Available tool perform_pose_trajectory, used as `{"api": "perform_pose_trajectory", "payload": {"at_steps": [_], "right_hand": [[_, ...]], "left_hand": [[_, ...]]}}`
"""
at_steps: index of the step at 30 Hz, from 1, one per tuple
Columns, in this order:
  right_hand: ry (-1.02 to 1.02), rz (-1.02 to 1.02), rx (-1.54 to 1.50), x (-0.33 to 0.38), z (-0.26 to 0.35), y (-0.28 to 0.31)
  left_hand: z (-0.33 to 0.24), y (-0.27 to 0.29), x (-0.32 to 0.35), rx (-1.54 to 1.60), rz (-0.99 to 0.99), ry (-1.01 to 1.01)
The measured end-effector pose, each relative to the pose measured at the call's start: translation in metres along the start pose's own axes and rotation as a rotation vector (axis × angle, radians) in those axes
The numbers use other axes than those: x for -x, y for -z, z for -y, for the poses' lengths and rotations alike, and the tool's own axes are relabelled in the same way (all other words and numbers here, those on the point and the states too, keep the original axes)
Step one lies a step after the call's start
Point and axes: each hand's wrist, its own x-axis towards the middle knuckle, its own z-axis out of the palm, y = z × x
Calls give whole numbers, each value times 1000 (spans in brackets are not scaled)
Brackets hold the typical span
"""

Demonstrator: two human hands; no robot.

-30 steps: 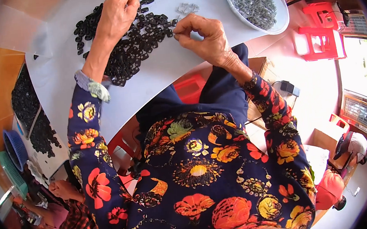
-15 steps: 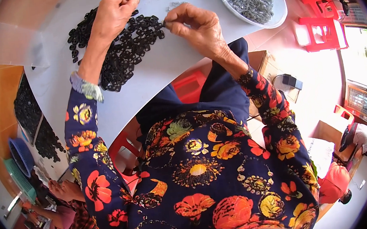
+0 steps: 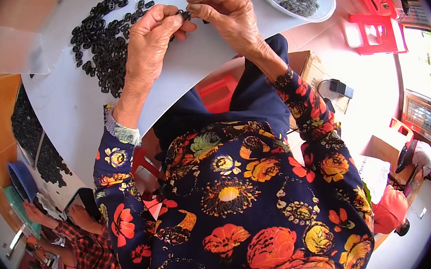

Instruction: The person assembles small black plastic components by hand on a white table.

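Above the white table, my left hand (image 3: 152, 39) pinches a small black plastic piece (image 3: 185, 15) between thumb and fingers. My right hand (image 3: 230, 20) meets it from the other side, thumb and forefinger pressed together at the piece's edge. Whatever those right fingertips grip is too small to make out. Left of my hands spreads a loose pile of small black plastic pieces (image 3: 104, 46), partly hidden behind my left hand. A few single pieces lie near the table's far side.
A white round basin (image 3: 328, 4) full of small greyish clear pieces stands at the right edge of the table (image 3: 82, 114). More black pieces (image 3: 50, 162) lie at the far left, near blue and green baskets (image 3: 22, 181). A co-worker in a checked shirt (image 3: 99, 257) sits lower left. Red stools (image 3: 378, 31) stand right.
My hands have come together from apart, the left moving right and nearer to me, the right slightly away from me. The black pile looks shifted left in the view. The co-worker's hands have moved.
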Motion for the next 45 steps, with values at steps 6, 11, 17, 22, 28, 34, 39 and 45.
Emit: {"api": "perform_pose_trajectory", "payload": {"at_steps": [6,11,17,22,28,34,39,45], "right_hand": [[-2,6,-18,0,-2,0],[-26,6,18,1,0,-1],[-6,10,-13,0,-1,-3],[-25,28,-15,1,-2,-2],[-29,61,68,1,-3,0],[10,56,245,1,0,-1],[49,-18,108,-2,0,-5],[59,49,208,-1,-8,0]], "left_hand": [[5,-3,2,-55,-30,-28],[6,-4,4,-2,-41,-18],[11,-6,8,-102,-53,-110],[9,-10,10,-214,-75,-184],[7,-9,12,-263,-38,-154],[14,-10,14,-270,-80,-264],[12,-10,14,-162,-55,-203],[11,-12,13,-184,-80,-201]]}}
